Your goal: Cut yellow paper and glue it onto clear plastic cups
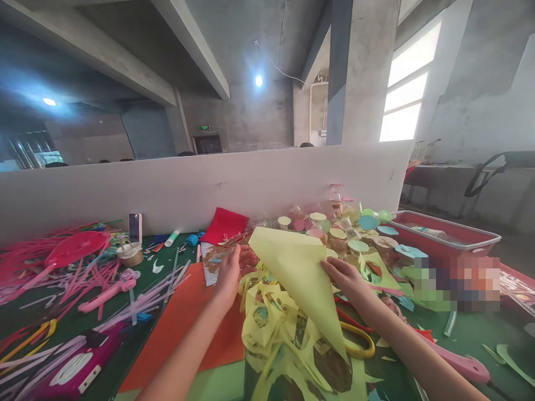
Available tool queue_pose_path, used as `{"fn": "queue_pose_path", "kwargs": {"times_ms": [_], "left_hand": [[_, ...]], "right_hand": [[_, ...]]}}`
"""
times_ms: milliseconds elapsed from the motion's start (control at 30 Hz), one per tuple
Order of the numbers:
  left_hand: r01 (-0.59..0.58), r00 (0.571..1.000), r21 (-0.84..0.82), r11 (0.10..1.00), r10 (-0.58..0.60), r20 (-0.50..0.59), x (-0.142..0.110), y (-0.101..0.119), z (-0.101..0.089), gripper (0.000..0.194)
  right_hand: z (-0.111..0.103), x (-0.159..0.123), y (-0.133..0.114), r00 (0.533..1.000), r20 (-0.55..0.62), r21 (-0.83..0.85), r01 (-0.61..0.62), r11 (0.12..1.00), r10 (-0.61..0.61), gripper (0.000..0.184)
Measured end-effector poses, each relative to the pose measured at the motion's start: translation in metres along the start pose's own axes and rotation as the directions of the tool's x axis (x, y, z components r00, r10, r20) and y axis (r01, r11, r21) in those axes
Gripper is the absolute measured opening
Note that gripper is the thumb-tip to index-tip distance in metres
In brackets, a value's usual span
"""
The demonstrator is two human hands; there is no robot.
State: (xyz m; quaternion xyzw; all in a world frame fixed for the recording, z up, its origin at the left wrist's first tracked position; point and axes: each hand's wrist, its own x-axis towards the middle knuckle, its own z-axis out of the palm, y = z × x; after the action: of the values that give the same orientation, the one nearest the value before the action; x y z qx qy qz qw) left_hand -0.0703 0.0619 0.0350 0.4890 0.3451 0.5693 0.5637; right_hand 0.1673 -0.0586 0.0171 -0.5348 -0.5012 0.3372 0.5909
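Observation:
A sheet of yellow paper, folded into a pointed shape, stands raised in the middle. My right hand pinches its right edge. To the left of the sheet is my left hand, fingers loosely curved and apart, with nothing visible in its grasp. Below the sheet lies a heap of yellow paper scraps with cut-out holes. Scissors with a yellow handle are partly covered by the sheet's lower tip. Orange paper is spread beneath my left forearm.
Pink straws and a pink balloon-like object crowd the left. Plastic cups with round paper pieces stand at the back, before a white partition. A red basket is at right, and a pink-handled tool at front right.

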Motion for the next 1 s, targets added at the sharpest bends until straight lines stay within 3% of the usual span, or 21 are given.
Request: {"fn": "queue_pose_path", "kwargs": {"times_ms": [200,500,733,1000], "left_hand": [[0.018,0.997,0.035,0.999,-0.021,0.080,-0.007,0.000,0.005,0.041],[0.016,0.990,0.047,0.999,-0.022,0.136,0.002,-0.002,-0.008,0.028],[0.073,0.984,0.053,0.996,-0.081,0.160,0.009,0.003,-0.017,0.030],[0.208,0.921,0.124,0.970,-0.237,0.309,0.009,0.012,-0.027,0.025]], "right_hand": [[0.003,-0.005,-0.007,1.000,0.005,-0.004,-0.007,1.000,0.007,0.044],[0.001,-0.004,-0.010,1.000,0.010,0.001,-0.018,1.000,0.018,0.044],[0.002,-0.005,-0.009,0.999,0.032,0.016,-0.033,0.999,0.032,0.040],[-0.004,-0.003,-0.007,0.996,0.046,0.052,-0.082,0.995,0.080,0.040]]}}
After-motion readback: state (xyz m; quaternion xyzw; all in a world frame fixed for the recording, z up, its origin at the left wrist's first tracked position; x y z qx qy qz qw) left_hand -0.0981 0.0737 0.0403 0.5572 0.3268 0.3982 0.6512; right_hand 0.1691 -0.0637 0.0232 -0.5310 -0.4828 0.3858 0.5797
